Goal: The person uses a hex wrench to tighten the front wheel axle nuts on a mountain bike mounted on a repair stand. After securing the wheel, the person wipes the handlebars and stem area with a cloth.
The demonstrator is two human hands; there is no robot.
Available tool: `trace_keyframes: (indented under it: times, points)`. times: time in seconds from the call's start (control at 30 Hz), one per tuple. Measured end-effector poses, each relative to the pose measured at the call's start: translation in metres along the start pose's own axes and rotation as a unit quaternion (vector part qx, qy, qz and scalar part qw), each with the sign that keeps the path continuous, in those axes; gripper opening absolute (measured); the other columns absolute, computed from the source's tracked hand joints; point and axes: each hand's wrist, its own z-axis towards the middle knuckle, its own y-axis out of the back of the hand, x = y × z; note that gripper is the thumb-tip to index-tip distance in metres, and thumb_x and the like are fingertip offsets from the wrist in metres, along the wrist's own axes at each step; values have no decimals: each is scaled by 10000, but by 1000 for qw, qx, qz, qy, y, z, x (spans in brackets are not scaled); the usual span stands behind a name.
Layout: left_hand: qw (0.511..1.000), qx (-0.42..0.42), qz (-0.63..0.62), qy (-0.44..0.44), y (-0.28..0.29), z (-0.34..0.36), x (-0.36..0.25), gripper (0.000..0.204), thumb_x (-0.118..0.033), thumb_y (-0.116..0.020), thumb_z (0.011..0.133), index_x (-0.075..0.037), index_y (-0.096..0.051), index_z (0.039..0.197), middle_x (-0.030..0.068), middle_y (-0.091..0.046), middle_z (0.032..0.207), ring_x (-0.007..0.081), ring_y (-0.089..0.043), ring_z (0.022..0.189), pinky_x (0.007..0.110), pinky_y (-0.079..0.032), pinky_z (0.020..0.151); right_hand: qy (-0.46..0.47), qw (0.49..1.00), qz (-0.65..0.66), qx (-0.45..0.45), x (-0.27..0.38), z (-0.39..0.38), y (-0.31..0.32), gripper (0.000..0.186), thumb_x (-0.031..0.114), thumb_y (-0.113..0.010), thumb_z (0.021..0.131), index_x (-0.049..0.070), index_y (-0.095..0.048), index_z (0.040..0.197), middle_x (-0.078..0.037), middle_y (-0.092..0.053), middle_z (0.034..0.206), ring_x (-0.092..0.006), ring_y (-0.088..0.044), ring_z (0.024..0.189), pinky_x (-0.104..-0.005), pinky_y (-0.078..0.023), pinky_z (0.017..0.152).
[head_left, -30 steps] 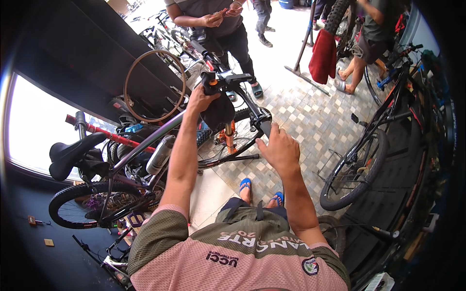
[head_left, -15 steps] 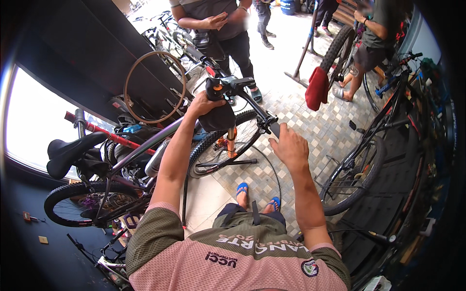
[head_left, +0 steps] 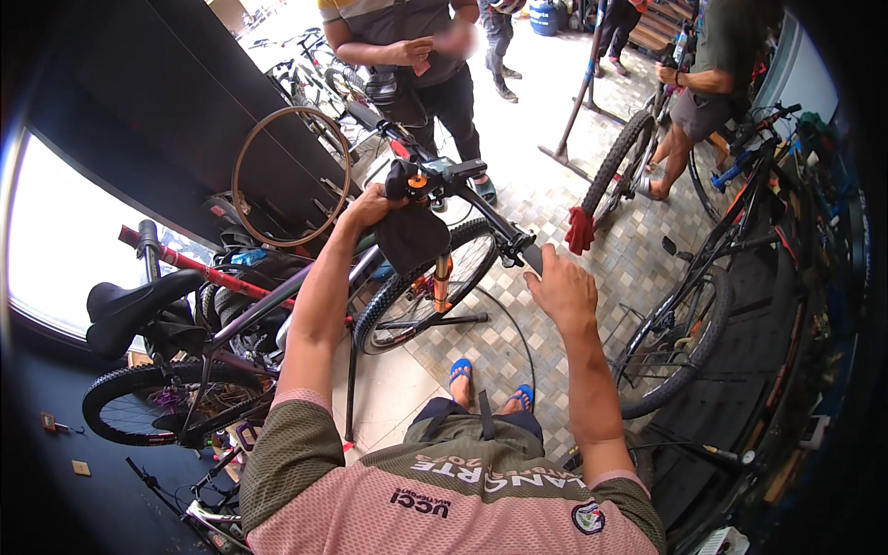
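Note:
A bicycle with a purple-grey frame [head_left: 277, 298] stands in front of me on the left. My left hand [head_left: 372, 207] is closed round black fabric [head_left: 411, 239] that hangs beside the stem, below the orange headset cap [head_left: 418, 182]; its fingertips are hidden. The right grip of the handlebar [head_left: 530, 256] lies under my right hand [head_left: 566, 289], whose fingers curl over its end. A small black device [head_left: 464, 170] is mounted at the bar's middle. Below are the orange fork leg [head_left: 442, 285] and the front wheel [head_left: 365, 328].
A person [head_left: 425, 65] stands beyond the handlebar. At the far right, another person [head_left: 712, 83] holds a bicycle with a front wheel [head_left: 615, 166] near a red cloth [head_left: 580, 229]. More bicycles [head_left: 680, 342] line the right side. A bare rim [head_left: 242, 199] leans by the dark wall.
The handlebar and black fabric have shifted slightly, and my left hand has moved a little left. The other person's bicycle wheel and the red cloth have moved lower and leftward.

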Motion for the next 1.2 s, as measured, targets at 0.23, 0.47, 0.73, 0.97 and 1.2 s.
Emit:
trace_keyframes:
  times: [0.23, 0.47, 0.73, 0.97, 1.2]
  points:
    - [999, -5, 40, -12, 2, 23, 6, 260, -176, -773, 924, -32, -798, 1139, 77, -797, 993, 163, -720, 913, 350, -566, 863, -11, 1000, -5, -4, 5, -4, -1, 439, 364, -771, 930, 70, -576, 1191, -197, -751, 1007, -430, -737, 976, -548, -570, 833]
    - [999, -17, 4, -32, -13, 20, -9, 262, -116, -712, 899, -28, -769, 1139, 115, -804, 984, 236, -754, 924, 386, -574, 886, -9, 1000, 8, -7, 10, -6, 0, 451, 380, -776, 920, 70, -585, 1185, -213, -748, 1048, -448, -724, 992, -545, -566, 845]
    - [920, -99, 372, -78, -32, -83, -54, 316, -12, -624, 778, -12, -749, 1067, 191, -722, 1238, 419, -690, 1098, 506, -550, 966, -14, 1000, 22, -9, -2, -1, 3, 425, 409, -757, 930, 56, -633, 1130, -212, -757, 1031, -431, -734, 989, -551, -567, 849]
    - [854, -84, 507, 81, 32, -180, -97, 389, -1, -652, 793, -102, -801, 1138, 147, -737, 1261, 325, -686, 1202, 444, -540, 1059, 4, 999, 34, -27, -2, -6, 4, 451, 424, -753, 931, 67, -622, 1176, -202, -755, 1065, -445, -724, 1004, -555, -559, 855]
    - [892, -72, 429, 121, 10, -169, -86, 404, -238, -729, 936, -79, -678, 1303, 157, -728, 1286, 375, -706, 1159, 464, -552, 1029, 5, 1000, 7, -13, 7, -3, 5, 450, 410, -752, 943, 37, -604, 1145, -215, -750, 1023, -416, -737, 982, -535, -574, 840]
